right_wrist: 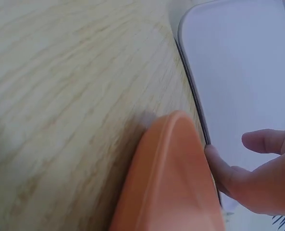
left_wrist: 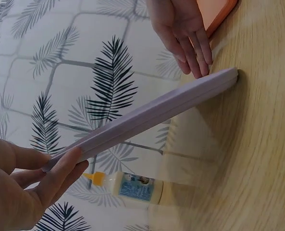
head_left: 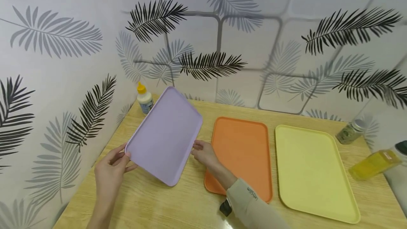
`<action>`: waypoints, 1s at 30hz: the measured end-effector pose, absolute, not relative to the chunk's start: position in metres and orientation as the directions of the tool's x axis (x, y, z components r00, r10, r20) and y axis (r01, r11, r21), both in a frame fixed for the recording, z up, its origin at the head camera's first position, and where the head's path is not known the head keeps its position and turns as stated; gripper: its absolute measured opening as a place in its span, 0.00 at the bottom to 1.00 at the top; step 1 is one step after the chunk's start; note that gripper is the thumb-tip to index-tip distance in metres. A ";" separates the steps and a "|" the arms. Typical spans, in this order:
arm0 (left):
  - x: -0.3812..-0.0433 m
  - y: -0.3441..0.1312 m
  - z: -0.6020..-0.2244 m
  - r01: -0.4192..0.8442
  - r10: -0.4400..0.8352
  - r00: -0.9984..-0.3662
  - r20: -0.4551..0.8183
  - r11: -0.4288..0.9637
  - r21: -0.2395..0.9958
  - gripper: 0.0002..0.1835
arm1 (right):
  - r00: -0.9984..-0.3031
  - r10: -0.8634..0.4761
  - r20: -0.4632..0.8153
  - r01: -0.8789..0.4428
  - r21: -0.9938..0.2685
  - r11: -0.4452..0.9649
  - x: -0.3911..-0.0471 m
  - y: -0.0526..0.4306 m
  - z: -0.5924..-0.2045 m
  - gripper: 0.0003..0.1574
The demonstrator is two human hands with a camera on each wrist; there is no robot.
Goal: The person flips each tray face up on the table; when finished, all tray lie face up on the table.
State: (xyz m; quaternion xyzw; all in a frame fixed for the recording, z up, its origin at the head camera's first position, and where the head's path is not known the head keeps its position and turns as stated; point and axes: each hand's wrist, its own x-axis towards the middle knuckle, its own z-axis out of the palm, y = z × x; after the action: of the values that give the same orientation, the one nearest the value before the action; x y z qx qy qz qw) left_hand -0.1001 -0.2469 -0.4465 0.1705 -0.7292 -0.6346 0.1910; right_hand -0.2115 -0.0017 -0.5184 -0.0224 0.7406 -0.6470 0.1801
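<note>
A lilac tray (head_left: 166,135) is tilted over the left part of the table, its left side raised and its right edge down by the tabletop. My left hand (head_left: 110,169) pinches its near left corner between thumb and fingers. At the tray's right edge is my right hand (head_left: 206,155), fingers extended and fingertips right at the rim. In the right wrist view the thumb stands apart from those fingers, over the tray's face (right_wrist: 238,72). The left wrist view shows the tray (left_wrist: 147,113) nearly edge-on, sloping down to the wood.
An orange tray (head_left: 240,144) lies under my right forearm, with a yellow tray (head_left: 313,172) to its right. Behind the lilac tray stands a yellow-capped white bottle (head_left: 145,99). A small jar (head_left: 351,131) and a bottle of yellow liquid (head_left: 373,165) are at the right.
</note>
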 end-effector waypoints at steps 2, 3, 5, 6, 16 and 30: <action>-0.101 -0.250 -0.450 -0.029 -0.503 -0.864 0.015 0.080 0.996 0.19 | -0.935 -0.256 -0.247 0.221 -0.967 0.127 -0.212 -0.001 -0.519 0.35; -0.101 -0.252 -0.451 -0.037 -0.506 -0.862 -0.007 0.051 0.998 0.19 | -0.935 -0.253 -0.250 0.231 -0.967 0.103 -0.213 -0.001 -0.520 0.34; -0.102 -0.255 -0.454 -0.046 -0.507 -0.861 -0.034 0.013 0.999 0.19 | -0.935 -0.244 -0.257 0.249 -0.966 0.064 -0.214 0.000 -0.522 0.31; -0.102 -0.256 -0.455 -0.052 -0.505 -0.862 -0.048 -0.005 0.999 0.19 | -0.936 -0.238 -0.260 0.256 -0.965 0.050 -0.215 0.001 -0.522 0.30; -0.104 -0.268 -0.460 -0.118 -0.473 -0.865 -0.167 -0.132 0.984 0.22 | -0.929 -0.238 -0.282 0.284 -0.958 0.027 -0.212 0.010 -0.517 0.29; -0.123 -0.312 -0.553 0.020 -0.326 -0.944 -0.046 -0.198 0.980 0.32 | -0.899 -0.260 -0.352 0.392 -0.912 -0.123 -0.215 0.022 -0.510 0.43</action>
State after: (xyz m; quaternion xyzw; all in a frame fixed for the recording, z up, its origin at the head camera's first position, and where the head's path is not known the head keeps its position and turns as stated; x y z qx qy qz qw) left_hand -0.1235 -0.3120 -0.5529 0.1227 -0.6232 -0.7640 0.1133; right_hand -0.2152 0.0217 -0.5103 0.0530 0.6255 -0.7473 0.2180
